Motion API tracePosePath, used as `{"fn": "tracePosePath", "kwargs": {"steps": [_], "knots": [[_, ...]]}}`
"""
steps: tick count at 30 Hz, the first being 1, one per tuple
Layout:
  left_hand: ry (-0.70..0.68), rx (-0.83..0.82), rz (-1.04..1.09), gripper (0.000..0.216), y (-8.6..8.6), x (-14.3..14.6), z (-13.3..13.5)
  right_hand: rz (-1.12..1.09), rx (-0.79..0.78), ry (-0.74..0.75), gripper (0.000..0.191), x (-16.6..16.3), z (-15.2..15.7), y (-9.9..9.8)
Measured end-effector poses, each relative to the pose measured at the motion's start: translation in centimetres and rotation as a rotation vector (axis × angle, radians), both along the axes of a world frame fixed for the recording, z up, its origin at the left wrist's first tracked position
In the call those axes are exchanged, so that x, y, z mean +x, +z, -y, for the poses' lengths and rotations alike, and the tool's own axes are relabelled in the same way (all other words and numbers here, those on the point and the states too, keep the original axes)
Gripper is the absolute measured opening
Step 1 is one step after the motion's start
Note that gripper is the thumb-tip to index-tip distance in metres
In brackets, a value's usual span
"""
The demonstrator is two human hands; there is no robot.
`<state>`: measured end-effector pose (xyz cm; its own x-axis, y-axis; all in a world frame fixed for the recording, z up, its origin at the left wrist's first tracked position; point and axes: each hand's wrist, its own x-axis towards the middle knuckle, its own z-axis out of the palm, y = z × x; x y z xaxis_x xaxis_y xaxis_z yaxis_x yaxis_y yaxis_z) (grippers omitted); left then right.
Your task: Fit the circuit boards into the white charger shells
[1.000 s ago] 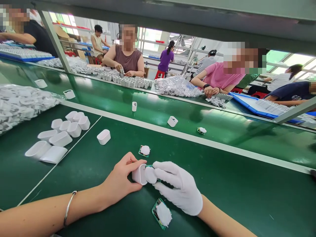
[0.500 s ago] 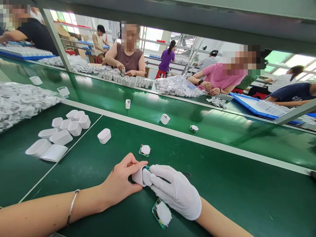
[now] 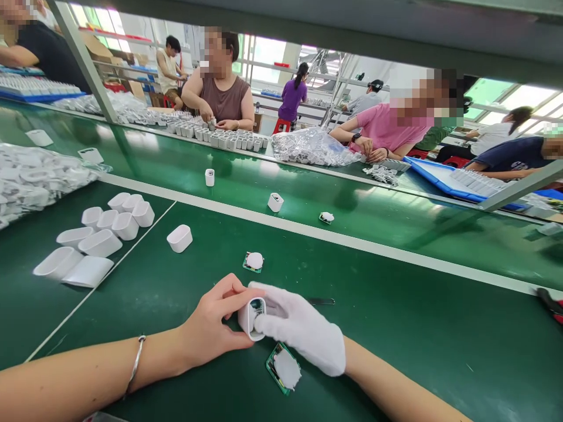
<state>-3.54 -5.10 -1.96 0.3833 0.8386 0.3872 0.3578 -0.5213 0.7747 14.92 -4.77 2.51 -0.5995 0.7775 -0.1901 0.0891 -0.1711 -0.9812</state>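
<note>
A white oval plastic housing (image 3: pixel 245 320) is gripped between the thumb and fingers of my bare left hand (image 3: pixel 210 319). Its open end faces right, and part of a circuit board (image 3: pixel 258 306) shows inside. My right hand (image 3: pixel 303 328), in a white glove, has its fingers along the housing's far side and its thumb at the opening, against what sits inside. Just in front of the glove lies a green circuit board with a white pad (image 3: pixel 285 369). A similar board (image 3: pixel 253 262) lies beyond my hands. Partly hidden by the glove is a thin dark tool (image 3: pixel 324 301).
Several empty white housings (image 3: pixel 89 239) stand at the left, beside a bag of white parts (image 3: pixel 30 181). One housing (image 3: pixel 180 238) stands apart. Beyond the white strip (image 3: pixel 352 239), housings and a board (image 3: pixel 326 217) rest on the green belt. Co-workers sit across it.
The circuit board that stuck out of the housing is now deeper inside it. My right thumb has moved to the opening, and the fingers have shifted to the housing's far side. The view has shifted slightly.
</note>
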Motion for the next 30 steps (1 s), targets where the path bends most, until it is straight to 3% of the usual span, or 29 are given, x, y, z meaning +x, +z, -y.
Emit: {"fn": "tracePosePath", "kwargs": {"steps": [2,4,9,12,14,17,21,24,30], "knots": [[-0.053,0.014,0.022,0.042,0.1,0.0,0.0,0.045,-0.008,0.029,0.028,-0.8,0.2,0.2],[-0.088,-0.018,0.027,0.039,0.4,0.1,-0.1,0.16,0.084,0.009,0.016,-1.1,0.3,0.7],[-0.085,-0.253,-0.051,0.04,1.3,0.2,-0.7,0.861,0.659,-0.088,0.02,1.8,-0.6,1.9],[-0.123,-0.358,-0.101,0.043,1.2,0.1,-1.2,1.153,0.783,0.028,0.017,4.5,-1.8,1.2],[-0.152,-0.379,-0.121,0.046,0.9,-0.1,-1.5,1.162,0.756,0.084,0.013,5.6,-2.5,0.5],[-0.172,-0.378,-0.121,0.046,0.6,-0.2,-1.6,1.039,0.779,0.054,0.016,5.6,-3.1,0.1],[-0.18,-0.365,-0.113,0.047,0.8,0.0,-1.4,0.869,1.025,0.074,0.021,4.3,-3.1,1.3],[-0.221,-0.374,-0.119,0.048,1.0,0.1,-1.5,0.88,1.249,0.136,0.035,3.4,-3.0,2.0],[-0.276,-0.381,-0.137,0.045,1.3,0.3,-1.7,0.93,1.325,0.162,0.039,2.7,-3.1,1.5]]}}
